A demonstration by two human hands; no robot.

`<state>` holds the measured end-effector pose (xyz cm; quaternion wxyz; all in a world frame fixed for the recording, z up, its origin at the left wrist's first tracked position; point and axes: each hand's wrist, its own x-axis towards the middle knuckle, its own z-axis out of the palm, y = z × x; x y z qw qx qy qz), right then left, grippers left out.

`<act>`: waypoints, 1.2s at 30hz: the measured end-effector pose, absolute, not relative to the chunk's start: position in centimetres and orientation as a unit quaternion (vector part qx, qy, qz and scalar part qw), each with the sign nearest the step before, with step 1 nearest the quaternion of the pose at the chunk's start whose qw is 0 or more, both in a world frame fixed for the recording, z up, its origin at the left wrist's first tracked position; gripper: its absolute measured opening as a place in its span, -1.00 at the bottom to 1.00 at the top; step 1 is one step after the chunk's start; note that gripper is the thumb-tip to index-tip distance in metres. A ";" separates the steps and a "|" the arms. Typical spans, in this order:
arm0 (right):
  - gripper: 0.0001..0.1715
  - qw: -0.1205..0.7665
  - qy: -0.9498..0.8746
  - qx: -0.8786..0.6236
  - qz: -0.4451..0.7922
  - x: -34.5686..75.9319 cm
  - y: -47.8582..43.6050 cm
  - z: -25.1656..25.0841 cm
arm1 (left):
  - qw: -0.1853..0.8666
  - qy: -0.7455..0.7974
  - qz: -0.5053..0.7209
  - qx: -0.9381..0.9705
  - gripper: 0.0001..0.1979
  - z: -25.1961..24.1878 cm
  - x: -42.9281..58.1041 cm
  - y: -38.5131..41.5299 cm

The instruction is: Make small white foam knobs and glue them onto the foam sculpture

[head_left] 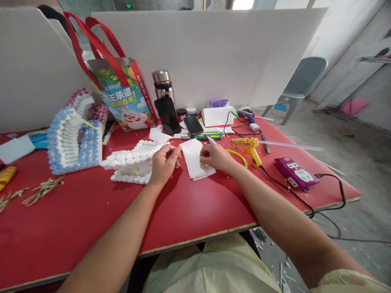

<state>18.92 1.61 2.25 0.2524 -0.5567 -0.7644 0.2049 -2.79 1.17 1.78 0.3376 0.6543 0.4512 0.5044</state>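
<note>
My left hand (165, 162) is closed, thumb against the fingers, just left of a stack of thin white paper sheets (197, 160); anything in the pinch is too small to make out. Over the stack's right edge, my right hand (217, 158) is also closed, and its fingertips hide what they may grip. Behind my left hand sits a white structure of rounded, cotton-like pieces (131, 158), partly covered. A pointed silver tip (211, 139) shows above my right hand, and a yellow loop handle (240, 156) shows to its right; the hand hides whether they join.
At right are a yellow glue gun (250, 148) with a clear stick, a purple power socket (296, 173) and trailing cables. Phones (193, 125), a steel bottle (163, 87) and a shopping bag (125, 93) stand behind. A blue-tipped white model (75, 142) is at left.
</note>
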 end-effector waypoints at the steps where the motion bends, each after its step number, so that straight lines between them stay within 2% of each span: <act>1: -0.93 0.252 -0.766 -0.554 0.205 19.0 1.6 2.4 | 0.335 0.452 0.503 0.656 -0.68 1.8 -2.8 1.2; 6: -0.89 0.218 -0.819 -0.485 0.215 19.5 1.1 2.7 | 0.320 0.456 0.481 0.677 -0.71 1.9 -2.7 1.1; 10: -0.68 0.156 -0.851 -0.431 0.254 20.1 0.7 2.9 | 0.314 0.447 0.476 0.690 -0.71 2.0 -2.6 1.0; 14: -0.72 0.136 -0.858 -0.425 0.255 20.2 0.5 3.0 | 0.311 0.449 0.474 0.690 -0.71 2.1 -2.5 0.9; 21: -0.83 0.160 -0.873 -0.391 0.244 20.0 0.8 2.7 | 0.314 0.452 0.466 0.693 -0.71 2.2 -2.5 0.7; 29: -0.82 0.163 -0.878 -0.384 0.235 19.7 0.3 2.6 | 0.305 0.454 0.461 0.699 -0.71 2.0 -2.4 0.8; 36: -0.91 0.168 -0.886 -0.362 0.235 19.6 0.7 2.2 | 0.301 0.452 0.462 0.701 -0.72 2.0 -2.4 0.9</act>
